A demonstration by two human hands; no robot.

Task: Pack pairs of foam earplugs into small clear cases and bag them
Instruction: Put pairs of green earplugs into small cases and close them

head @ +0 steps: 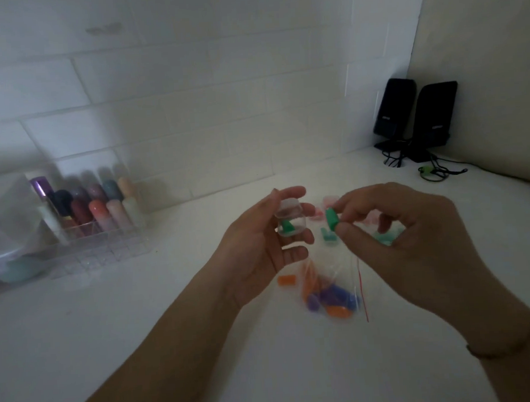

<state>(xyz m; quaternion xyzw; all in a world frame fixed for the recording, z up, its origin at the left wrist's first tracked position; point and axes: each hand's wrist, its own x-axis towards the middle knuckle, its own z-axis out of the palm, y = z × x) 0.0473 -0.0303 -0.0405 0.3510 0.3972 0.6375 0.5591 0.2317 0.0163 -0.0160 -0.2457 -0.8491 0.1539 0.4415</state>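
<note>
My left hand holds a small clear case with its lid up, and one green earplug lies inside it. Just to the right of the case, my right hand pinches a second green earplug between thumb and forefinger. Below both hands a clear zip bag lies on the white table with purple and orange earplugs in it. A loose orange earplug rests beside the bag. Teal earplugs and pink ones lie behind my hands.
A clear organiser with several coloured tubes stands at the left against the tiled wall. Two black speakers with cables stand in the far right corner. A clear box is at the far left edge.
</note>
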